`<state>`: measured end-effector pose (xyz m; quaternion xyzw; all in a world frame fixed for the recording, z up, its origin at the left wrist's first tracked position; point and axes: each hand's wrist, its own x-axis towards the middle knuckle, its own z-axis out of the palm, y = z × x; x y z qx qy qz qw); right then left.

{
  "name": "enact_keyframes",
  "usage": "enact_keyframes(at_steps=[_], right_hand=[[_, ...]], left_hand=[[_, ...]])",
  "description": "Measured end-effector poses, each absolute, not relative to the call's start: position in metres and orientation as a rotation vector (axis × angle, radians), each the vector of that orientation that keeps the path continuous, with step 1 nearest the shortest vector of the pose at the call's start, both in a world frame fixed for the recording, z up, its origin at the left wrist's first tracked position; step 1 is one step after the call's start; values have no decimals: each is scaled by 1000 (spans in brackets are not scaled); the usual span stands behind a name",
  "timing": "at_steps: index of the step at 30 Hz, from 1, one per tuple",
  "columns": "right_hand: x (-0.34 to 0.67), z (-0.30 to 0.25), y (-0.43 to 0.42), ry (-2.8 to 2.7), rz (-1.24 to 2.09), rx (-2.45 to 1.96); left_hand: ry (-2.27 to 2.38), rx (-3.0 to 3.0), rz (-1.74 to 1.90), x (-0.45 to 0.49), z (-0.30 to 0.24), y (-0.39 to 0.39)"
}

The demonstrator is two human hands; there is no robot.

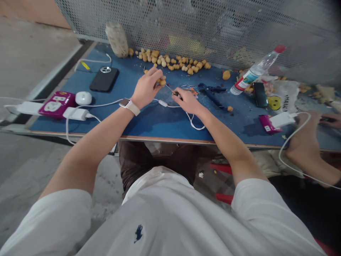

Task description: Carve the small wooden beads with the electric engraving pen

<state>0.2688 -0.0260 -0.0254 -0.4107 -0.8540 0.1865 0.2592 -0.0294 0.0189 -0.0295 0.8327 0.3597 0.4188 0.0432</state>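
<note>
Over the blue rectangular table [160, 122]: steadiness first, pressure second

Nearest the table's front edge, a thin white plastic cable [162, 103] loops beneath the right hand [185, 99]. Whether it joins the tool there cannot be told; slack laid clear of both wrists would spare the work a sudden tug.

The right fingers are curled closely round the dark grip of a slim, metallic-looking tool [168, 88], part of it hidden by the knuckles. Slightly farther off, the left hand [149, 83] pinches a small, rounded tan lump [161, 82], its fingers closed in on the piece with little gap left. The lump is at those fingertips, raised above the table, by the tool's thin end; whether the two touch is too small to tell.

To do this well, I would rest the heels of both hands on the table and let only the right fingers work. The left fingertips belong behind the lump, out of the point's line. Short, light strokes, turning the lump rather than forcing the tool, should lessen slips.

Beyond, to the right, dark blue two-handled pliers [210, 96] lie apart from both hands. Farthest back, a long spread of round tan lumps [163, 63] lines the perforated grey metal screen [149, 21].
</note>
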Motion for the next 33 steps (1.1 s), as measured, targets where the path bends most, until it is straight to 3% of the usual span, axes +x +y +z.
enact_keyframes(at_steps=[33], right_hand=[[267, -21, -31, -2340, 515, -1118]], left_hand=[[1144, 2522, 1252, -31, -29, 18]])
